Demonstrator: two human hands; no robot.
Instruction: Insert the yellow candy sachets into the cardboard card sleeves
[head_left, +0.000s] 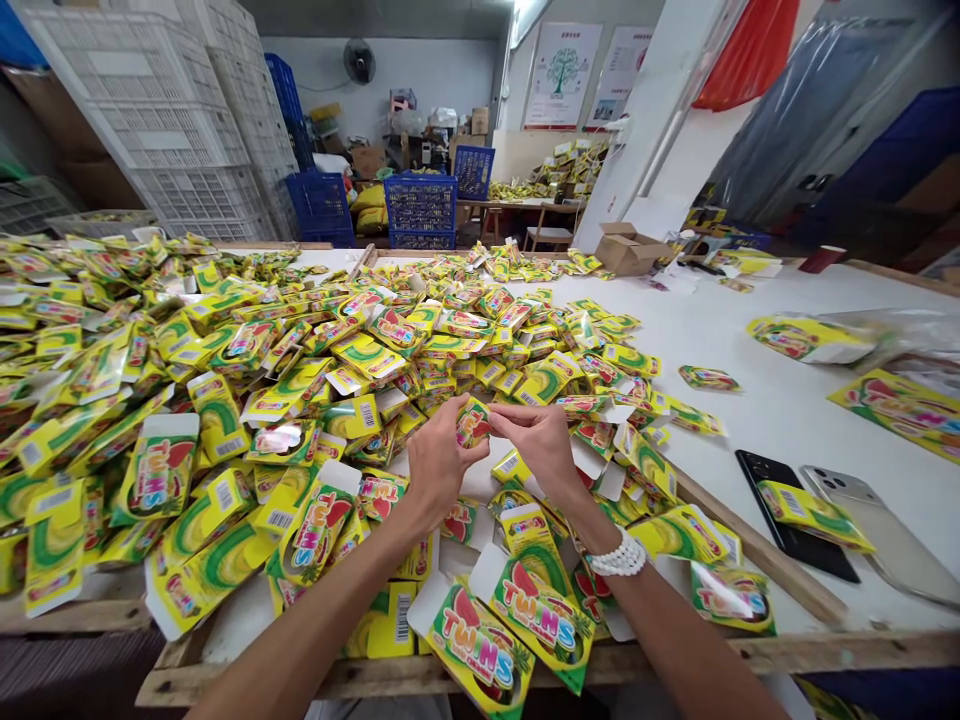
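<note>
My left hand [442, 465] and my right hand [536, 447] meet above the middle of the table, with a small folded packet [474, 423] in yellow, green and red pinched between their fingertips. Beneath and around them lies a large heap of flat yellow-green "TWINS" card packets [315, 530], some with white tabs. One such packet [480, 645] lies near my left forearm at the table's front edge. A white bead bracelet [617, 553] circles my right wrist.
The packets cover a long white-topped table [750, 400] with a wooden rim. A black phone [795, 515], a silver phone [877, 530] and a plastic bag [892, 335] lie to the right. Beyond stand a cardboard box [628, 248], white crates [180, 130] and blue crates [420, 205].
</note>
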